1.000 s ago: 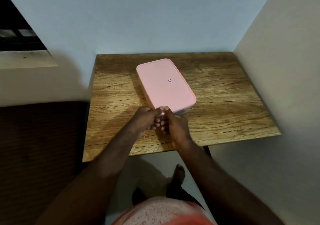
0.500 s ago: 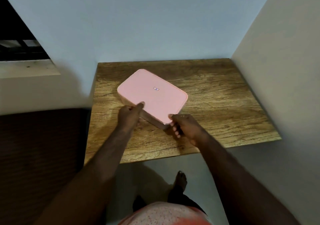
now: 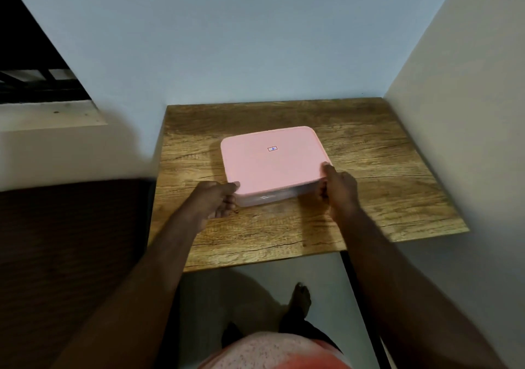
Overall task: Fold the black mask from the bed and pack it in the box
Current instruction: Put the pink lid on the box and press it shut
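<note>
A flat box (image 3: 272, 167) with a pink lid and a clear body sits on a wooden table (image 3: 369, 198), its long side facing me and the lid shut. My left hand (image 3: 216, 201) grips the near left corner, thumb on the lid and fingers curled at the side. At the near right corner my right hand (image 3: 338, 186) holds on the same way, thumb on top. No black mask shows anywhere in the head view.
The table stands in a corner, with a blue-grey wall behind and a pale wall (image 3: 468, 113) on the right. A dark brown surface (image 3: 71, 255) lies to the left. My bare foot (image 3: 301, 297) rests on the floor below the table's front edge.
The box has been turned from a diagonal position to lie square to me. My hands moved apart from one shared corner to the two near corners.
</note>
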The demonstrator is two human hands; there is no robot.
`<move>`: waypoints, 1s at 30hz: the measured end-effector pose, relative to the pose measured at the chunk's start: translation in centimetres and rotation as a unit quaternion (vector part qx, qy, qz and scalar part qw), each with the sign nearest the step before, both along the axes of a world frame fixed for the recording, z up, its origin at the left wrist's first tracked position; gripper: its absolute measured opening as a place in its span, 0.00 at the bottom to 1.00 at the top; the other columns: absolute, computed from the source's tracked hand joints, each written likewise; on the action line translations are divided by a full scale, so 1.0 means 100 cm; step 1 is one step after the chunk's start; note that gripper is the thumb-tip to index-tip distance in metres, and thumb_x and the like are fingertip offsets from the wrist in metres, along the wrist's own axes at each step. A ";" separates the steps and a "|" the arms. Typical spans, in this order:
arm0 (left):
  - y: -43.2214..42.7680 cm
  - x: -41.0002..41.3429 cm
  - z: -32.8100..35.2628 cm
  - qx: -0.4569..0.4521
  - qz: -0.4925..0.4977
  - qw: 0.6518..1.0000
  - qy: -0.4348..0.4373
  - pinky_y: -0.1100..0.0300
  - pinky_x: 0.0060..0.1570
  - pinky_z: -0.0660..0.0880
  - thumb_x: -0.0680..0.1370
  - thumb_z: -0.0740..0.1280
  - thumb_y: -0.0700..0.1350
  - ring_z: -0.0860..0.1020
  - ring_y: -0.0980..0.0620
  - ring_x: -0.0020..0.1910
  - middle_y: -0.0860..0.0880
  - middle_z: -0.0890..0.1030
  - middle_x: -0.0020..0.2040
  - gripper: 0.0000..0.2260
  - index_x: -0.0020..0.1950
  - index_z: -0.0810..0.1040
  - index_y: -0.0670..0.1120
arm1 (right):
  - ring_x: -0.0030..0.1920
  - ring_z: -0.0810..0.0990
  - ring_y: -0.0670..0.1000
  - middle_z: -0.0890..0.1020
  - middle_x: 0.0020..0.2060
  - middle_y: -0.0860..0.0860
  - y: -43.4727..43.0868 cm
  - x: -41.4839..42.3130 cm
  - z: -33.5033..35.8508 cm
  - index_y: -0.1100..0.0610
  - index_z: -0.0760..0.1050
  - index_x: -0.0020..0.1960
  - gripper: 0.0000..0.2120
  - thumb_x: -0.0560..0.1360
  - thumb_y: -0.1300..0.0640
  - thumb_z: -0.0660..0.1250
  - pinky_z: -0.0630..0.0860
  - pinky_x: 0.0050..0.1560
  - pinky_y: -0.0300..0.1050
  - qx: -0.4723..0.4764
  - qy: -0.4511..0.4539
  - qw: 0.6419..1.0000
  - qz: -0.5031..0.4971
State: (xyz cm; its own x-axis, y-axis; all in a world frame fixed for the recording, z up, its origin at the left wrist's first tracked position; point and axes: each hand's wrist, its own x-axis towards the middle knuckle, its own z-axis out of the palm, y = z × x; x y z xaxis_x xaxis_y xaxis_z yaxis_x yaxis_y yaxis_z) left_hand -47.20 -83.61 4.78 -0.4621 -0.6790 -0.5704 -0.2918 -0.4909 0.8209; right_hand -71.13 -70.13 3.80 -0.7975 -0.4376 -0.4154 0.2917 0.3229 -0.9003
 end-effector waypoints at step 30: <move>-0.040 0.005 0.002 -0.199 0.041 0.975 -0.093 0.64 0.22 0.70 0.71 0.74 0.56 0.80 0.54 0.28 0.46 0.83 0.39 0.18 0.44 0.76 0.42 | 0.25 0.72 0.50 0.76 0.27 0.53 -0.004 0.032 0.000 0.58 0.77 0.37 0.16 0.78 0.49 0.67 0.69 0.29 0.42 0.029 -0.046 0.908 0.415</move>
State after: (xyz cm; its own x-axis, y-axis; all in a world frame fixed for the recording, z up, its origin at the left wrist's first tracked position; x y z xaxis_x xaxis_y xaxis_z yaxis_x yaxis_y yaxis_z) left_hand -46.75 -87.66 5.02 -0.3098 -0.8944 -0.3226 -0.4275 -0.1720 0.8875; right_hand -67.90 -70.49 3.81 -0.1643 -0.8467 -0.5061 0.0002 0.5131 -0.8583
